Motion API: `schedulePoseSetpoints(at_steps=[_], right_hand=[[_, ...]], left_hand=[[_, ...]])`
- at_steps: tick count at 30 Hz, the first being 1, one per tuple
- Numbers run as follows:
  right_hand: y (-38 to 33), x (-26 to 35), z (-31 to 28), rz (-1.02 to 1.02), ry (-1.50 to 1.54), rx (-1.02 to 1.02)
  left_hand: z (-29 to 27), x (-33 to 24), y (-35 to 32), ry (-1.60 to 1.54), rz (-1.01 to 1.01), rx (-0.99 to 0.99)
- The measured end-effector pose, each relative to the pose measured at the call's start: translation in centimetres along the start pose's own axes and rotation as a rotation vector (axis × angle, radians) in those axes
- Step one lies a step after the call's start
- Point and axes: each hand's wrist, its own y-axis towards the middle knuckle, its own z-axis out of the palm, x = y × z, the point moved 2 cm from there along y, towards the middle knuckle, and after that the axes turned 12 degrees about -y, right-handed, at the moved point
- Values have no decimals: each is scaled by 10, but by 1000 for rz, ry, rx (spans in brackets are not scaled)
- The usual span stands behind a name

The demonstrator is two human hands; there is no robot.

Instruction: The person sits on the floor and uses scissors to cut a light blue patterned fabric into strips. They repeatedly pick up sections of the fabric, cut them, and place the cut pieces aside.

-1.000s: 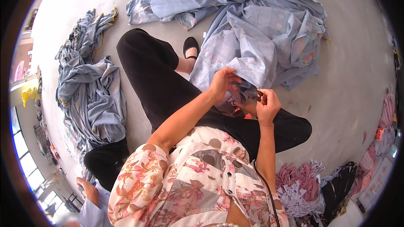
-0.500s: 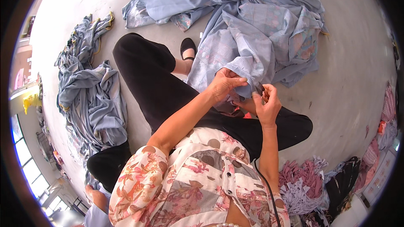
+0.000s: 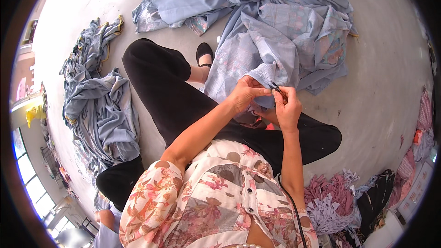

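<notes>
A large heap of blue-grey cloth, patterned in faded pink in places, spreads from the floor up to my lap. My left hand is closed, pinching the cloth's near edge between thumb and fingers. Close against it, my right hand is closed round small dark thread snips. Their tips point up and left at the cloth edge beside my left fingertips. My fingers cover most of the snips, so I cannot tell whether the blades are apart.
My black-trousered legs are bent on the grey floor. Another blue-grey cloth pile with yellow edging lies at the left. Bundles of pink and lilac strips sit at the lower right. Another person's hand shows at lower left.
My right hand has shifted slightly up and left, and the snips now show at the cloth edge. My left hand keeps its pinch in nearly the same place.
</notes>
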Motion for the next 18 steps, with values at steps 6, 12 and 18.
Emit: schedulePoseSetpoints(at_steps=[6,12,18], right_hand=[[0,-2,0,145,129,-95],[-3,-4,-7,123,78,2],[4,7,-5,-94,-207,-11]], left_hand=[[7,-4,-5,10,-1,-28],[7,-5,-5,106,20,-72],[11,-3,-6,229,88,-13]])
